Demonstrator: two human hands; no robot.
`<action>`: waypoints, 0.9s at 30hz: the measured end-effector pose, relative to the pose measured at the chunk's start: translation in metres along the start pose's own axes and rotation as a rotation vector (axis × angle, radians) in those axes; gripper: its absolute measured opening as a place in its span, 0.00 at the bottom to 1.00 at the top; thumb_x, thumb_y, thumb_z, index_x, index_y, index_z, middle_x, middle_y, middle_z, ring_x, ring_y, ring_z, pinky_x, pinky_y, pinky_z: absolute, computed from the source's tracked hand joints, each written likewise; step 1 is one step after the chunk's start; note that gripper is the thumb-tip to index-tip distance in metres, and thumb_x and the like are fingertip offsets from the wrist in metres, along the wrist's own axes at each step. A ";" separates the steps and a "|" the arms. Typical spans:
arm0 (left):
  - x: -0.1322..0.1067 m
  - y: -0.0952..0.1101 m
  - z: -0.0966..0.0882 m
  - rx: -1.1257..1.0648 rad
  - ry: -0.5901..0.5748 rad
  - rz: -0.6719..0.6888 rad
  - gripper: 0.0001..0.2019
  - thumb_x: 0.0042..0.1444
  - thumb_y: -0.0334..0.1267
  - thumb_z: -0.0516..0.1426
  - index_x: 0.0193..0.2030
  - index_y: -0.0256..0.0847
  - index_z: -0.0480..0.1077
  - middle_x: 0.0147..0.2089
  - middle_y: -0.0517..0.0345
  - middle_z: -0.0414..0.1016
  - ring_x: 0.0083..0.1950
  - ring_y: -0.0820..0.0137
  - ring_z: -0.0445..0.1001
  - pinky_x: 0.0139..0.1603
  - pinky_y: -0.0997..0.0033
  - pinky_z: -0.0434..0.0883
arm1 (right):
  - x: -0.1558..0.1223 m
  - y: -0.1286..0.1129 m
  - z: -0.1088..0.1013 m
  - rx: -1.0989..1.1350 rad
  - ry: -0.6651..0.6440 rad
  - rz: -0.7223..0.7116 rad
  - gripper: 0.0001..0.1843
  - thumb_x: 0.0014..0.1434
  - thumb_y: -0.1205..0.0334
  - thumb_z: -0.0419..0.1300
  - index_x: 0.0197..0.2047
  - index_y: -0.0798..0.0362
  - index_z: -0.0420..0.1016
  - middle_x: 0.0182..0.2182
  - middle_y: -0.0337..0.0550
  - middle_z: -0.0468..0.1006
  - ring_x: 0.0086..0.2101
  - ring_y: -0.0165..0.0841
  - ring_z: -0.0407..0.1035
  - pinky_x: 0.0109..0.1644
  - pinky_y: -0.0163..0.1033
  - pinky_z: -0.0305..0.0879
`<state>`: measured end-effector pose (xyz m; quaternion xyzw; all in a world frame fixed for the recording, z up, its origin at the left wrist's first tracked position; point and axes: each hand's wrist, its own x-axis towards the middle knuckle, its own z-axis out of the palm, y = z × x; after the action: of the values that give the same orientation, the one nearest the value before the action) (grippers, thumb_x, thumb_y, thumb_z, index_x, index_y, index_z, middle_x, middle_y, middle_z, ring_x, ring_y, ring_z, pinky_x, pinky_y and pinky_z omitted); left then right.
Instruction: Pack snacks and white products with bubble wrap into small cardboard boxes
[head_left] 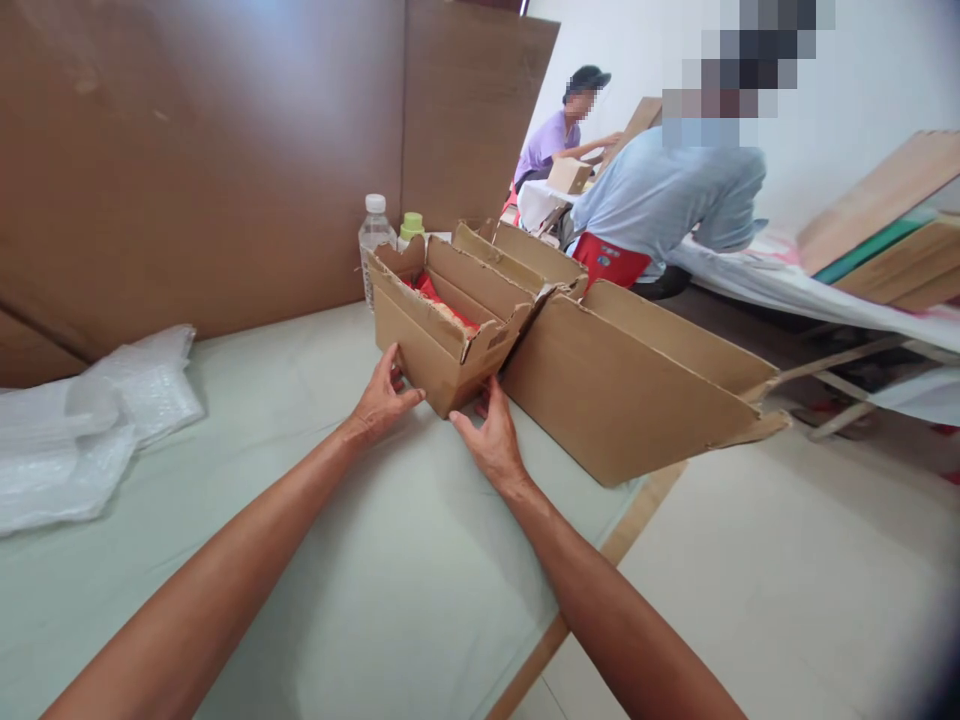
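A brown cardboard sheet (225, 150) is standing behind the small carton (424, 350) and reaching far to its left. The counter (390, 580), draped in a pale green cloth, is lying beneath the small carton and stretching out in front of it. Well beyond the small carton, to the right, a person in light blue (667, 205) is sitting on a red chair (615, 262), and farther off another person, in a purple top (551, 145), is reaching toward some cardboard. Just right of the small carton, a longer open box (622, 385) is standing with its flaps up. Well to the left of the small carton, a crumpled sheet of bubble wrap (112, 410) is lying flat. The small carton itself is standing open at the top, its rim looking ragged, one bottom corner pointing toward the wearer. Behind its left end a clear bottle (375, 235) with a white cap is standing, partly hidden. The left hand (382, 405) is touching the small carton low on its near left side, fingers and thumb spreading apart. The right hand (491, 435) is touching it low at the right end, thumb standing away from the fingers. Behind the small carton a green cap (412, 226) is showing, and inside it something red (435, 297) is lying
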<state>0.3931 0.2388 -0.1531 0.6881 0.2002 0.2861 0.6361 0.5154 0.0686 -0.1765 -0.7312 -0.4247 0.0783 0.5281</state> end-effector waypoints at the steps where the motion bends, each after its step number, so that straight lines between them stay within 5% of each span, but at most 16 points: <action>1: 0.004 -0.001 0.002 -0.001 -0.002 0.012 0.55 0.45 0.44 0.68 0.75 0.40 0.43 0.78 0.37 0.39 0.73 0.47 0.56 0.69 0.47 0.62 | 0.001 0.002 0.000 0.011 0.019 0.015 0.51 0.59 0.53 0.63 0.76 0.54 0.40 0.71 0.63 0.50 0.68 0.53 0.51 0.65 0.62 0.63; 8: 0.030 -0.013 0.014 0.063 0.020 0.060 0.57 0.44 0.45 0.69 0.76 0.37 0.41 0.77 0.34 0.42 0.72 0.48 0.58 0.69 0.50 0.62 | 0.019 0.015 -0.001 0.035 0.050 0.063 0.48 0.55 0.55 0.64 0.74 0.53 0.49 0.72 0.61 0.48 0.68 0.52 0.53 0.66 0.61 0.63; 14: 0.034 -0.024 0.031 0.199 0.078 0.108 0.48 0.48 0.43 0.66 0.73 0.32 0.49 0.71 0.33 0.55 0.69 0.49 0.61 0.69 0.48 0.60 | 0.024 0.019 -0.013 -0.097 0.015 0.035 0.45 0.55 0.55 0.63 0.73 0.54 0.53 0.73 0.58 0.47 0.71 0.51 0.48 0.69 0.60 0.58; 20: 0.017 -0.020 0.039 0.417 0.062 0.167 0.40 0.54 0.40 0.60 0.71 0.32 0.52 0.69 0.33 0.60 0.69 0.49 0.60 0.70 0.46 0.59 | 0.023 0.016 -0.016 -0.314 0.013 -0.045 0.38 0.58 0.55 0.60 0.70 0.58 0.60 0.68 0.60 0.59 0.67 0.50 0.56 0.64 0.57 0.65; 24: -0.009 -0.010 0.040 0.594 -0.022 0.191 0.37 0.56 0.39 0.58 0.71 0.32 0.54 0.70 0.34 0.60 0.72 0.47 0.57 0.72 0.42 0.54 | 0.020 0.011 -0.017 -0.419 -0.011 -0.100 0.19 0.59 0.59 0.58 0.52 0.53 0.78 0.53 0.54 0.77 0.54 0.47 0.70 0.59 0.56 0.68; 27: -0.044 0.001 0.038 0.733 -0.114 0.199 0.31 0.56 0.41 0.58 0.67 0.36 0.63 0.71 0.36 0.62 0.74 0.45 0.55 0.74 0.38 0.47 | 0.020 0.007 -0.019 -0.466 -0.050 -0.147 0.12 0.58 0.61 0.58 0.42 0.49 0.81 0.46 0.49 0.81 0.48 0.45 0.72 0.58 0.54 0.67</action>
<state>0.3841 0.1815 -0.1590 0.9007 0.1859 0.2172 0.3272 0.5421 0.0686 -0.1682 -0.7984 -0.4962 -0.0422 0.3386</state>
